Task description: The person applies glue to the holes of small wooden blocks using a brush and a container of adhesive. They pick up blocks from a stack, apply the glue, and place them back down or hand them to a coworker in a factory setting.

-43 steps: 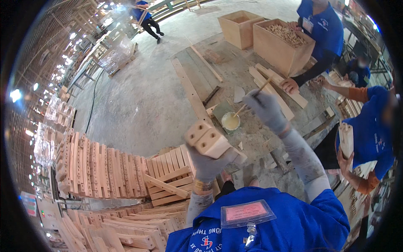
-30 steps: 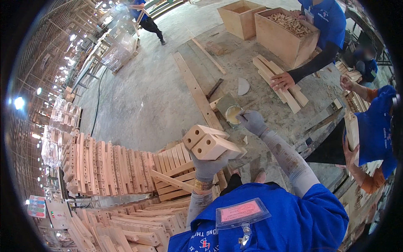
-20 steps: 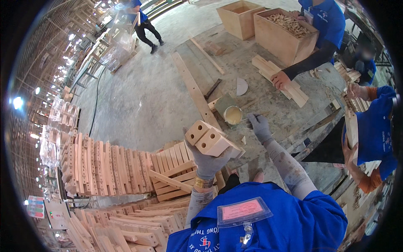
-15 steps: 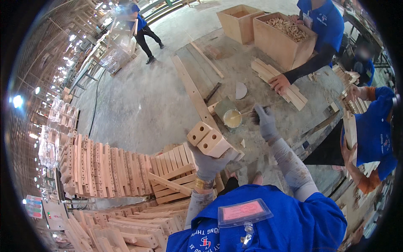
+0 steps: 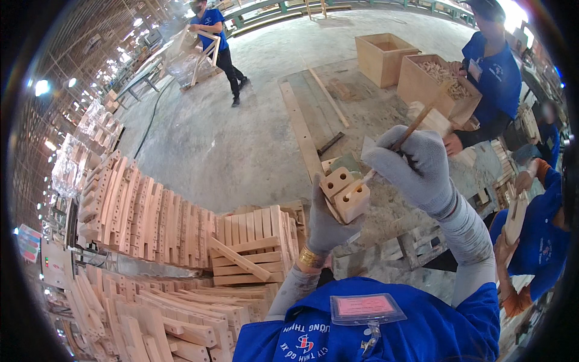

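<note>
My left hand (image 5: pixel 325 224), in a grey glove, holds up two light wooden blocks (image 5: pixel 345 193) with square holes in their ends. My right hand (image 5: pixel 416 169), also gloved, grips a thin wooden stick (image 5: pixel 415 128). The stick's lower tip (image 5: pixel 368 176) touches the end of the nearer block. Both hands are raised close in front of me, above a rough workbench (image 5: pixel 392 217).
Rows of stacked wooden parts (image 5: pixel 151 217) fill the left and lower left. Two wooden crates (image 5: pixel 386 57) stand at the back right, one holding small pieces. People in blue work at the right (image 5: pixel 491 78) and far back (image 5: pixel 211 30). Long planks (image 5: pixel 301 130) lie on the concrete floor.
My right hand came up from the small container on the bench and brought the stick to the blocks. The left hand kept the blocks raised.
</note>
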A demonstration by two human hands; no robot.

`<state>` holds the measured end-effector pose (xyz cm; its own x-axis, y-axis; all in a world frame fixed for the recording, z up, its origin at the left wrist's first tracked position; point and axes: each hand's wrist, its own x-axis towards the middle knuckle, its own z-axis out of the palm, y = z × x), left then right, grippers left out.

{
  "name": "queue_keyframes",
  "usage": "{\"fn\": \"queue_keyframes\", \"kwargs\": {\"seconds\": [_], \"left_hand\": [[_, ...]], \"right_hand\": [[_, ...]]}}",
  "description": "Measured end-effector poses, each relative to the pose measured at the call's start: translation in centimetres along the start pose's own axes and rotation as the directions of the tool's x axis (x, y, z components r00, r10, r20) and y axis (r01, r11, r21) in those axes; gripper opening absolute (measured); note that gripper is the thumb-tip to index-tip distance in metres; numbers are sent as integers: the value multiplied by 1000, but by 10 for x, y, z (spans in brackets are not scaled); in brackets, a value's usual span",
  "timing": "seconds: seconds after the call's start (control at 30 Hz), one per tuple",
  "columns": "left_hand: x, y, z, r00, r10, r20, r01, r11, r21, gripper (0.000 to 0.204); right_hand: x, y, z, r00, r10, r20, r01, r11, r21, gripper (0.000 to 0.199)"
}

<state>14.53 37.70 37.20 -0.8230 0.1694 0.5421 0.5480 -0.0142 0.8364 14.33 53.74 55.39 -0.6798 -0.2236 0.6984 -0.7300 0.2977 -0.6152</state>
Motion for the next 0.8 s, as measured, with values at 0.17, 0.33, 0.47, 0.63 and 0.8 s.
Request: {"fn": "queue_keyframes", "kwargs": {"seconds": [0.17, 0.33, 0.47, 0.63, 0.8], "left_hand": [[1, -3, 0, 1000, -19, -2, 19, 999, -51, 111], [2, -3, -1, 1000, 1, 9, 0, 999, -52, 112], [2, 0, 1, 999, 39, 18, -39, 999, 5, 113], [5, 6, 1, 999, 36, 29, -38, 997, 64, 113], [5, 8, 2, 1000, 7, 7, -7, 999, -31, 112]], "right_hand": [[6, -3, 7, 987, -46, 152, 68, 988, -141, 12], [8, -4, 10, 980, -61, 190, 99, 976, -196, 21], [9, -5, 12, 984, -46, 172, 84, 971, -222, 25], [11, -5, 12, 987, -43, 158, 80, 968, -236, 30], [13, -4, 13, 989, -88, 118, 113, 968, -226, 31]]}}
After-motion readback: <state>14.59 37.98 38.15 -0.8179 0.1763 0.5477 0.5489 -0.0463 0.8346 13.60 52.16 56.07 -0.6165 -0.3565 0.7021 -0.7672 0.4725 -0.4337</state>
